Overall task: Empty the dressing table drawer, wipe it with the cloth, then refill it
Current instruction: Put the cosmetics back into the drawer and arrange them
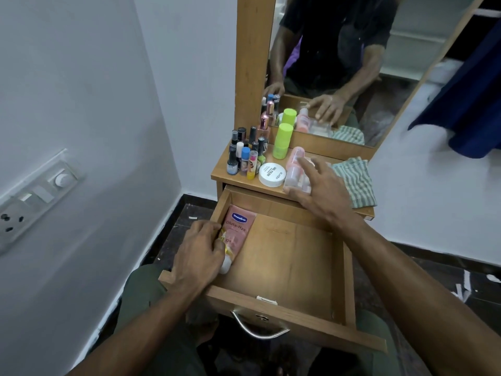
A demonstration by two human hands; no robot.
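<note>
1. Drawer of light brown wood stands pulled out below the surface of the dressing table; it is the landmark here.
2. Inside the drawer, against its left wall, lies a pink soft plastic Vaseline tube, white cap toward the drawer front. The rest of the drawer floor shows bare wood.
3. The left hand is curled over the tube's lower half near the cap, fingers around it — whether it is setting the tube down or lifting it I cannot tell.
4. The right hand, above the drawer's back edge, has its fingers spread and lies on a pink and clear plastic bottle lying on the surface.
5. Handling, as a judgement: the tube is light, squashy and a bit slick, so grip mid-body rather than the crimped end. The bottle is stiff, smooth and apt to roll — wrap it round the barrel.
6. Right of the bottle, behind the drawer, a green striped folded cloth lies on the surface.
</note>
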